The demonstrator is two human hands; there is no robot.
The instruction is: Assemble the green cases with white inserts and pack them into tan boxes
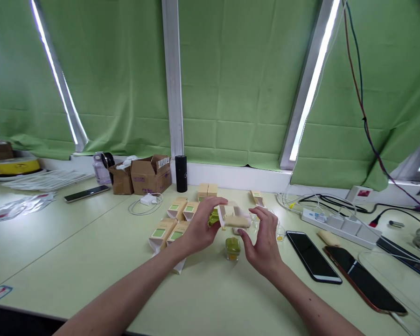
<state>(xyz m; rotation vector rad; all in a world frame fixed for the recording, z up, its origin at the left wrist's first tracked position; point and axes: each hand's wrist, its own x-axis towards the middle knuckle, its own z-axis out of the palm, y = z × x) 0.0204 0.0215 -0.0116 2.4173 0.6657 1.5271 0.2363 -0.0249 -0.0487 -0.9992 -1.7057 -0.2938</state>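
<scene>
A small tan-and-white carton (236, 220) is held up over the table, its white inner side partly showing. My left hand (205, 226) grips the carton's left end between thumb and fingers. My right hand (264, 242) is at its right end with thumb and fingers spread; I cannot tell whether a fingertip touches it. Below them stands a small clear jar with a green top (233, 247). Green items (213, 217) are partly hidden behind my left hand. To the left lie several tan cartons with green labels (163, 231), some with white flaps out.
Two upright tan cartons (207, 190) and another carton (256, 198) are farther back. Brown cardboard boxes (150, 175) and a black cylinder (181, 173) stand by the wall. Phones (313, 256), a power strip (341, 227) and tangled cables occupy the right side.
</scene>
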